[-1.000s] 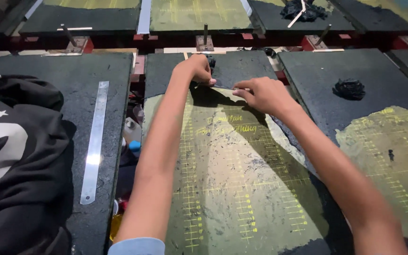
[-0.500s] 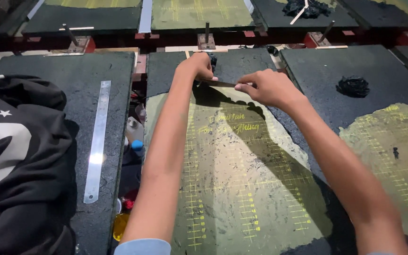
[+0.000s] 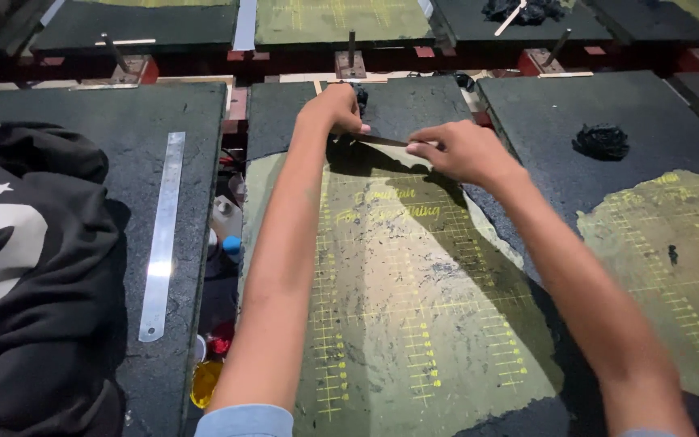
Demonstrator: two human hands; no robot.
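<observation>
Hard to make out: a thin flat strip (image 3: 382, 141), dark with a pale edge, spans between the two hands near the top of the middle dark printing board (image 3: 422, 105); could be a blade, scraper or peeling film, can't tell. Its ends are hidden under the fingers. A small black lump (image 3: 362, 97) behind the left hand is mostly covered. Both elbows cut off at the bottom edge, only a light blue sleeve (image 3: 244, 421) showing.

Left hand (image 3: 337, 109) curled at the strip's left end, fingertips pressed down on it; whether it pinches or only pins it, can't tell. Right hand (image 3: 463, 152) closed in a pinch on the strip's right end, thumb and forefinger together.

The strip lies right at the upper edge of the yellow-green gridded coating (image 3: 414, 291) on that board, in both hands' shadow.

Left board: long steel ruler (image 3: 162, 235), black printed garment (image 3: 26, 267) cut off at the frame's left. Right board: crumpled black rag (image 3: 602, 142).
</observation>
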